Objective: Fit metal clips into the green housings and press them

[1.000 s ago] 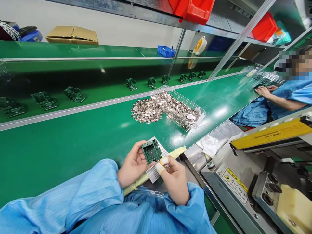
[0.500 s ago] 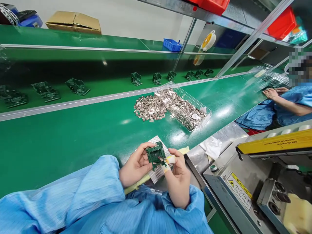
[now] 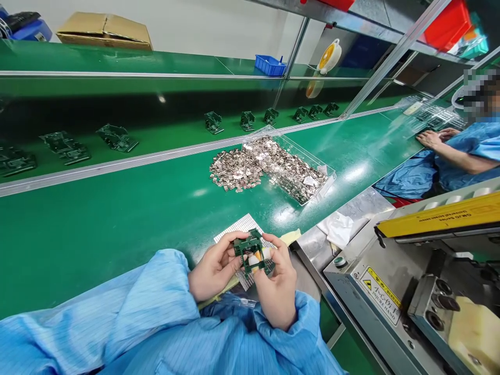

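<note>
A green circuit board with an open, frame-like shape is held up in front of my body. My left hand grips its left edge between thumb and fingers. On the other side, my right hand closes round the board's right part, its thumb and a finger, wrapped in white and yellow, meeting at the opening. Whether a small part sits between those fingertips is hidden. Below the board lies a sheet with a fine grid on the green worktop.
Small silver metal pieces are heaped beside a clear tray full of them. Similar green boards stand along the back ledge. At right are a machine, a white cloth and a person in blue.
The board has tilted, so its opening faces differently. My right fingers have moved left and inward to the board's opening. The whole view has shifted slightly.
</note>
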`<state>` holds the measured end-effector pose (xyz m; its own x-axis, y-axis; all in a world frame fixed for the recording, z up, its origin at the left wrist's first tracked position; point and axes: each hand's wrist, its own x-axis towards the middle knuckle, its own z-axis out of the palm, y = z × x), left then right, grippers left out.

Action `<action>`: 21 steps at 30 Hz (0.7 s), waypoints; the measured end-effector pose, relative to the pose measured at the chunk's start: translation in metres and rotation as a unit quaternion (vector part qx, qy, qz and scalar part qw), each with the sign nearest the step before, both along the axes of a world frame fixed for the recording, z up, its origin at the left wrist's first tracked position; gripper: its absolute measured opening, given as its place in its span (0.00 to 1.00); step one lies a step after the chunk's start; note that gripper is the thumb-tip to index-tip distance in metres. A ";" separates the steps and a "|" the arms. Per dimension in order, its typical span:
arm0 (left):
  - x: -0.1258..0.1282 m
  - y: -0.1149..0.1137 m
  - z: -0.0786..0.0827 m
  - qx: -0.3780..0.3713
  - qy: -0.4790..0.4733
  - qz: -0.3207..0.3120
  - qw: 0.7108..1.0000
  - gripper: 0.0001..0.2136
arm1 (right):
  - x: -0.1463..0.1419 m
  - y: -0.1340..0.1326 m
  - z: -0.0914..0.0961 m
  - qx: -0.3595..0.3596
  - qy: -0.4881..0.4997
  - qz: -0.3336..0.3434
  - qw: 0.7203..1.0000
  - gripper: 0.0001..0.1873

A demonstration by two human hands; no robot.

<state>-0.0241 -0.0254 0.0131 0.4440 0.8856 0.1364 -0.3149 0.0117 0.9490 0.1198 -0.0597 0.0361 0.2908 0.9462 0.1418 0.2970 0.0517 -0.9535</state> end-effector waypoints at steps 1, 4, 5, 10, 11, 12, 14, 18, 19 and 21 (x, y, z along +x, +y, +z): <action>0.000 0.000 0.000 0.001 0.014 0.006 1.000 0.15 | -0.001 0.000 -0.001 0.000 -0.003 -0.003 1.000 0.08; 0.000 -0.002 -0.001 0.009 0.047 0.023 0.999 0.14 | -0.003 0.000 -0.002 -0.001 -0.010 -0.013 1.000 0.06; 0.000 -0.002 0.000 0.012 0.054 0.030 0.998 0.13 | -0.004 0.000 -0.002 0.000 -0.011 -0.015 1.000 0.06; 0.002 -0.001 0.004 0.008 0.066 0.057 0.996 0.12 | -0.006 -0.001 -0.002 0.006 0.007 0.001 1.000 0.07; 0.002 -0.001 0.004 0.004 0.069 0.060 0.996 0.12 | -0.006 -0.001 -0.003 0.002 0.024 0.005 1.000 0.07; 0.002 -0.001 0.005 0.002 0.074 0.062 0.995 0.12 | -0.007 -0.001 -0.003 -0.006 0.048 0.008 0.999 0.06; 0.002 -0.001 0.006 0.000 0.080 0.063 0.995 0.12 | -0.008 -0.001 -0.004 -0.028 0.100 0.010 0.995 0.06; 0.003 -0.002 0.008 -0.008 0.083 0.070 0.994 0.12 | -0.010 0.001 -0.004 -0.059 0.171 -0.003 0.984 0.05; 0.003 -0.002 0.009 -0.011 0.083 0.073 0.994 0.12 | -0.011 0.002 -0.004 -0.059 0.187 -0.004 0.981 0.05; 0.003 -0.002 0.011 -0.019 0.087 0.075 0.993 0.12 | -0.012 0.003 -0.003 -0.055 0.219 -0.005 0.974 0.06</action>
